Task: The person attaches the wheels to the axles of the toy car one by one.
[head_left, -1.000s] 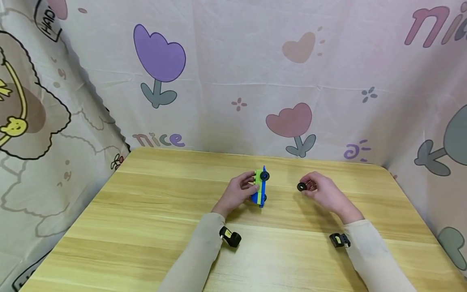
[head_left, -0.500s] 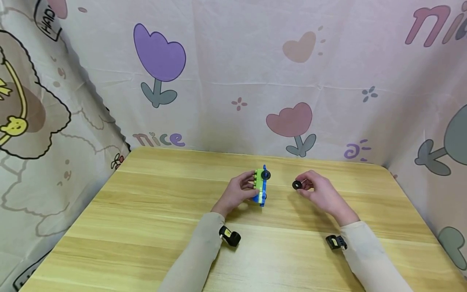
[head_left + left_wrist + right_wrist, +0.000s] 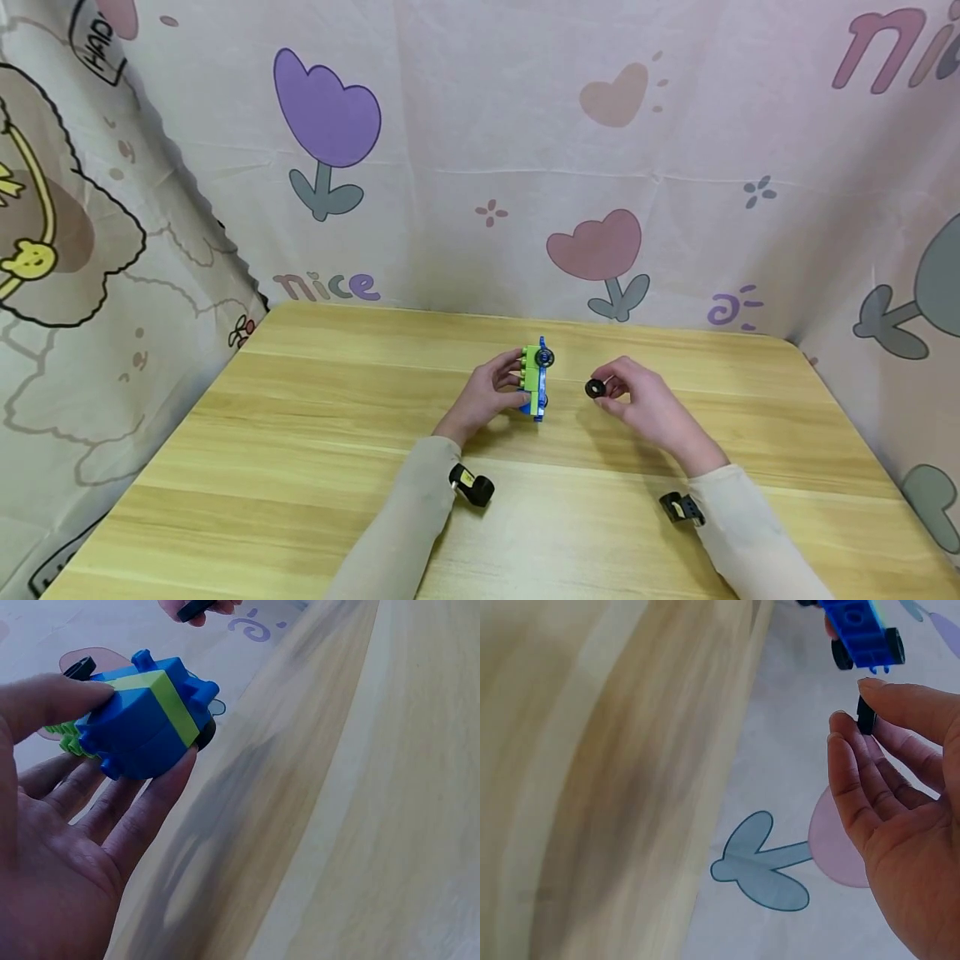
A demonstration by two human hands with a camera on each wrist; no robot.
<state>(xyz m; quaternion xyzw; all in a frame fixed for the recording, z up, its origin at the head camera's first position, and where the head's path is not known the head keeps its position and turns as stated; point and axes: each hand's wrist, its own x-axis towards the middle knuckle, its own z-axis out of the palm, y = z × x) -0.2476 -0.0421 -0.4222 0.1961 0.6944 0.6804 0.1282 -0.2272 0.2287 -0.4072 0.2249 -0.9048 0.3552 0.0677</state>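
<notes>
A small toy car [image 3: 534, 379] of blue and lime-green blocks is held on its side above the table by my left hand [image 3: 486, 400]. In the left wrist view my thumb presses one side of the car [image 3: 154, 712] and my fingers support the other. Its blue underside and black wheels [image 3: 895, 646] face my right hand in the right wrist view. My right hand [image 3: 648, 404] pinches a loose black toy wheel [image 3: 595, 388] between thumb and fingertips, a short gap to the right of the car. Edge-on, that wheel [image 3: 866, 716] looks like a thin dark disc.
Under both hands lies a wood-grain table [image 3: 300, 467]. A printed cloth [image 3: 465, 150] with flowers and words hangs behind its back edge and at the sides. Each wrist carries a small black camera, on the left [image 3: 472, 486] and on the right [image 3: 682, 507].
My right hand has moved left with the black wheel, narrowing the gap to the car. My left hand stays nearly in place, the car tilting slightly.
</notes>
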